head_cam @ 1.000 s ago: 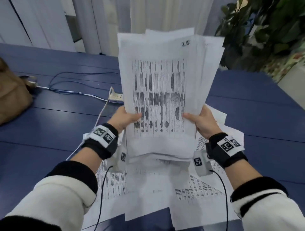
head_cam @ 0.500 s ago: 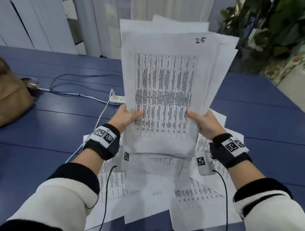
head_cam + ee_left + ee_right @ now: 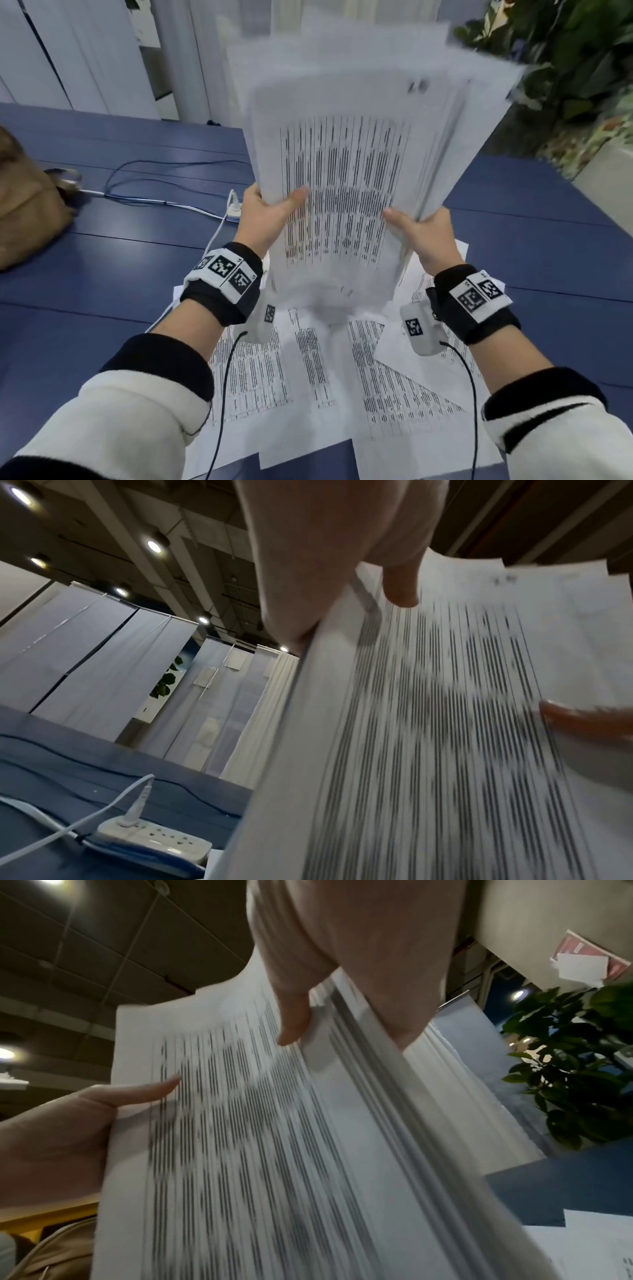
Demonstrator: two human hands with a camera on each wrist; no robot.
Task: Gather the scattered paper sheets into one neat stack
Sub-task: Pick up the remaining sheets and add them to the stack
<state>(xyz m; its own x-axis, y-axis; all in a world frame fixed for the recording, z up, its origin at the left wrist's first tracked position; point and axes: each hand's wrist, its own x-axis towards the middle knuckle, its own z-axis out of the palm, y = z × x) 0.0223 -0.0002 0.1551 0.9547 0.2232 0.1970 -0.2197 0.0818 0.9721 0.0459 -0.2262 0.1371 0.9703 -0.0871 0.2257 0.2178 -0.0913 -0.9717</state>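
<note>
I hold a thick bundle of printed sheets (image 3: 349,178) upright above the blue table (image 3: 102,274); it is blurred by motion. My left hand (image 3: 270,212) grips its left edge, thumb on the front page. My right hand (image 3: 421,233) grips the right edge the same way. The sheets' top edges are uneven and fanned out. Several loose printed sheets (image 3: 308,377) lie overlapping on the table under the bundle. The left wrist view shows my left hand (image 3: 342,574) on the bundle (image 3: 428,737). In the right wrist view my right hand (image 3: 359,961) clamps the bundle (image 3: 274,1137).
A white power strip (image 3: 234,209) with cables lies on the table just left of the bundle, also seen as the power strip (image 3: 150,842). A brown bag (image 3: 24,212) sits at the far left. A leafy plant (image 3: 565,68) stands beyond the table's right corner.
Both hands have raised the bundle higher above the loose sheets, and it now blurs with motion. The sheets on the table have not moved.
</note>
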